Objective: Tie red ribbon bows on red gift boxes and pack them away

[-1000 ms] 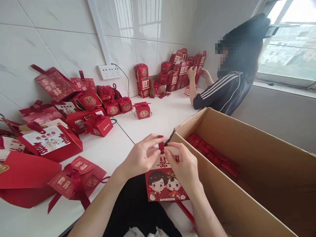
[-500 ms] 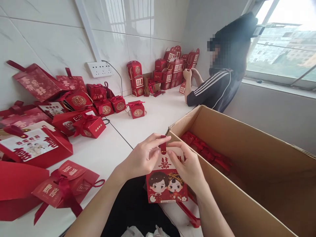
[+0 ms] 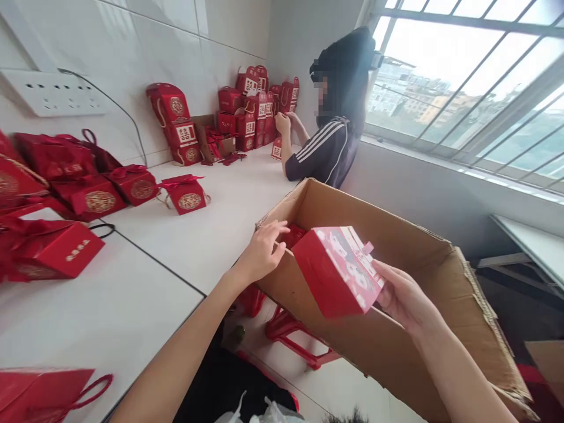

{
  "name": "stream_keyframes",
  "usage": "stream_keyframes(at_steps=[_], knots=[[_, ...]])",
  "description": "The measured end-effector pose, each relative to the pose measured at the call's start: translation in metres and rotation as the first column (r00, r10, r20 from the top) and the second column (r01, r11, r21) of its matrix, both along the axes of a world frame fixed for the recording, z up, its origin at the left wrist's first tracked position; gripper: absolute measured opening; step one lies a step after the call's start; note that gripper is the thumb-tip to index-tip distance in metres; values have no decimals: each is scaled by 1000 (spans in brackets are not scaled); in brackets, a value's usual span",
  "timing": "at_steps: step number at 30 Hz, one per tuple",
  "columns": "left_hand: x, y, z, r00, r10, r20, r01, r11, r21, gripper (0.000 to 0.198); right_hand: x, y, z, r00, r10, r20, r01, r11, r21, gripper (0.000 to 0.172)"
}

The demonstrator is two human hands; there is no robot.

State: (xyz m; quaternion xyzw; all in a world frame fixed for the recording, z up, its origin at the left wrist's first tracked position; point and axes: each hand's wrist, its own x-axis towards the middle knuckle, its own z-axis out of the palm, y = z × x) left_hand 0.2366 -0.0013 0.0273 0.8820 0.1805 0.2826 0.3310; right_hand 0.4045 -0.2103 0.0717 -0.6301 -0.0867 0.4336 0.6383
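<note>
A red gift box (image 3: 331, 276) with a cartoon couple printed on its front is tilted on its side above the near wall of the cardboard carton (image 3: 388, 346). My right hand (image 3: 405, 296) grips the gift box by its top end, beside the small ribbon tab. My left hand (image 3: 265, 249) is apart from the gift box, fingers spread, at the carton's near left corner. Part of a red box (image 3: 294, 235) shows inside the carton behind the held one; the rest of the contents there is hidden.
Red gift boxes with bows (image 3: 189, 194) stand on the white table (image 3: 145, 294) at left. Stacked red boxes (image 3: 264, 114) line the wall near a co-worker (image 3: 328, 141). A red stool (image 3: 304, 338) sits beneath the carton. A barred window (image 3: 462, 88) is at right.
The gift box has moved right and over the carton's edge, tipping sideways. My left hand has let go of its ribbon tab. The view has turned right.
</note>
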Motion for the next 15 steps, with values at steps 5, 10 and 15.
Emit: stream_keyframes(at_steps=[5, 10, 15], knots=[[11, 1, -34, 997, 12, -81, 7, 974, 225, 21, 18, 8, 0, 988, -48, -145, 49, 999, 5, 16], [2, 3, -50, 999, 18, -40, -7, 962, 271, 22, 51, 41, -17, 957, -42, 287, 35, 999, 31, 5], [6, 0, -57, 997, 60, -45, -48, 971, 236, 25, 38, 103, -76, 485, 366, 794, -184, 930, -317, 11]])
